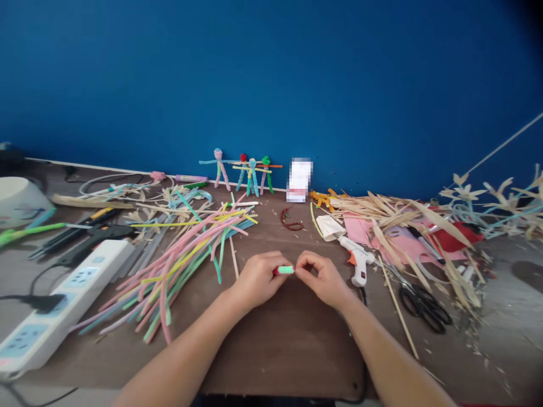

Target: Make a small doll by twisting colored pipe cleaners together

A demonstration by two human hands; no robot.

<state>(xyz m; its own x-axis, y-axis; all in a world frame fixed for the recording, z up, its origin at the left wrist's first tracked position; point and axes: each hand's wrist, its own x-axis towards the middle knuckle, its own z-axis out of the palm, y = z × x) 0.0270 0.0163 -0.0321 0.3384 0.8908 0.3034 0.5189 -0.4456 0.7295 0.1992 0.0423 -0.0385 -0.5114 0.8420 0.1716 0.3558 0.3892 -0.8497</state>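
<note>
- Left hand [257,280] and right hand [323,280]: fingers curled, both pinching a short green-and-red pipe-cleaner piece [283,270], held between them above the middle of the worktop [288,362].
- Risk: a loosened pinch letting so small a piece drop and roll among the loose pipe cleaners [178,265], just beside the left hand.
- Risk: a wide right-hand move knocking the hot glue gun [358,260], close by; whether hot, impossible to tell.
- In the way on the right: dried leaf strips [382,212] and black-handled scissors [419,308].
- Farther left, a white power strip [55,302]; at the back, pipe-cleaner figures [244,172] against the blue wall [271,79].
</note>
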